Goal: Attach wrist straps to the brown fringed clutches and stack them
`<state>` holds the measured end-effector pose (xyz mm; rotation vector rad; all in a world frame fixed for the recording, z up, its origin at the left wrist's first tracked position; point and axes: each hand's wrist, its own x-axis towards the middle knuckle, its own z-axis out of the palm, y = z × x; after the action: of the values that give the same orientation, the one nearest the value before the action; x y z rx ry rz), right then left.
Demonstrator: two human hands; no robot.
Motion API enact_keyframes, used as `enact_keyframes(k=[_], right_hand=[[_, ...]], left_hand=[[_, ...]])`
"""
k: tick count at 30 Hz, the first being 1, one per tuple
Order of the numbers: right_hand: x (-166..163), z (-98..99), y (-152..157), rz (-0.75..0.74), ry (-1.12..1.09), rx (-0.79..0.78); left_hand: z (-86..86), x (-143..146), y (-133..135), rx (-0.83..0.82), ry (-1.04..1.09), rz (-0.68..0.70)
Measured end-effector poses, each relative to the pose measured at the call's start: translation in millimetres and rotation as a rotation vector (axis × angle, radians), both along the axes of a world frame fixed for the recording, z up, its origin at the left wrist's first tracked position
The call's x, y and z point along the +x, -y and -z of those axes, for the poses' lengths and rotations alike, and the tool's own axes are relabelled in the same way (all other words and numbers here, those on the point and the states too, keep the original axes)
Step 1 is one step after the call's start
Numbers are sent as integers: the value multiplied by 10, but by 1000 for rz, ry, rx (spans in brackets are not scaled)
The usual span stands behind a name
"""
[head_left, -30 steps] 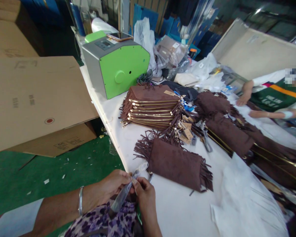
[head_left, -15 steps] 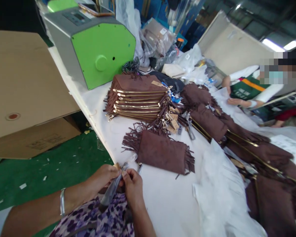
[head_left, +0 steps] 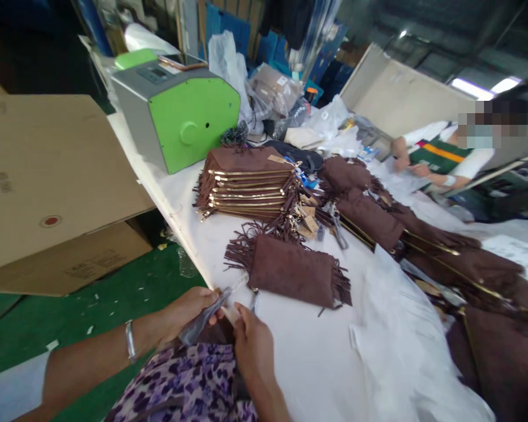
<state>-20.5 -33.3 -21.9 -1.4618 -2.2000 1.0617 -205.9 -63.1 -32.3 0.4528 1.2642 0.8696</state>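
Observation:
My left hand point(head_left: 198, 310) is closed around a strap wrapped in clear plastic point(head_left: 200, 323), just off the table edge above my lap. Close beside it, my right hand point(head_left: 254, 343) pinches a small pale strip point(head_left: 231, 313); whether that strip is part of the wrapping I cannot tell. A brown fringed clutch bag point(head_left: 293, 271) lies flat on the table beyond my hands. Clear plastic from the wrapped strap reaches up to the bag's near left corner, where a small metal clip point(head_left: 254, 291) shows.
Behind the bag is a stack of brown fringed bags point(head_left: 249, 190) with gold zips and tags. More brown bags point(head_left: 369, 217) and white plastic sheets point(head_left: 400, 340) spread rightward. A green-and-grey machine point(head_left: 193, 123) stands back left, a cardboard box point(head_left: 61, 176) left. A co-worker point(head_left: 440, 152) sits across.
My right hand has moved slightly right, away from my left, and a pale strip now shows in its fingers. My left hand keeps the wrapped strap. The view has shifted slightly.

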Motion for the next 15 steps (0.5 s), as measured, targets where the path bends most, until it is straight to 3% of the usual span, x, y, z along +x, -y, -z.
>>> enact_keyframes(k=[3, 7, 9, 15], right_hand=[[156, -41, -302, 67, 46, 235], [150, 78, -723, -118, 119, 480], [128, 182, -833, -192, 169, 509], [143, 324, -858, -195, 226, 530]], left_hand=[[31, -33, 22, -45, 116, -27], [153, -39, 75, -19, 195, 1], [191, -40, 102, -12, 165, 20], [107, -4, 129, -4, 4, 75]])
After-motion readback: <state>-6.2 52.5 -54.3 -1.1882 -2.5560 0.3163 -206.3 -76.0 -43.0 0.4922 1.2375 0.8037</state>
